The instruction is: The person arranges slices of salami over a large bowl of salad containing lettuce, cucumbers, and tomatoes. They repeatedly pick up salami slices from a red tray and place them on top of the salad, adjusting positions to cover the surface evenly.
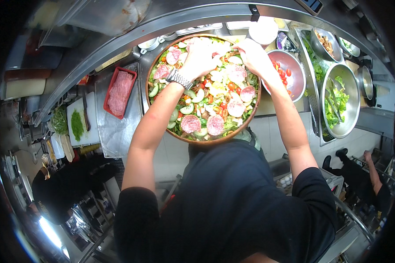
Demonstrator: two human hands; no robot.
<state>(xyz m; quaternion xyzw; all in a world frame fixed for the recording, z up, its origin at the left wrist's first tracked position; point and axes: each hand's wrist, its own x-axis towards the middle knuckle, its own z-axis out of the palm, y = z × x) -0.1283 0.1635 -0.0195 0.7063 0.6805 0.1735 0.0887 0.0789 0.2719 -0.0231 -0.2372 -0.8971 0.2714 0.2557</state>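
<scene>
A large round wooden bowl (206,142) of mixed salad stands on the counter before me. Among its leaves lie cucumber slices (186,109), cherry tomatoes (231,86) and several round salami slices (191,124). My left hand (199,59), with a patterned band at the wrist, reaches over the bowl's far half with its fingers curled. My right hand (249,51) is at the far right rim, its fingers pinched together. Glare washes out the fingertips of both hands, so what they hold cannot be made out.
Left of the bowl sit a red tray (110,92) of pink sliced meat (120,94) and a cutting board (87,138) with chopped herbs and a knife. To the right are a metal bowl (299,74) of tomatoes and another of lettuce (343,98) with tongs. Two people stand behind; a shelf edge overhangs.
</scene>
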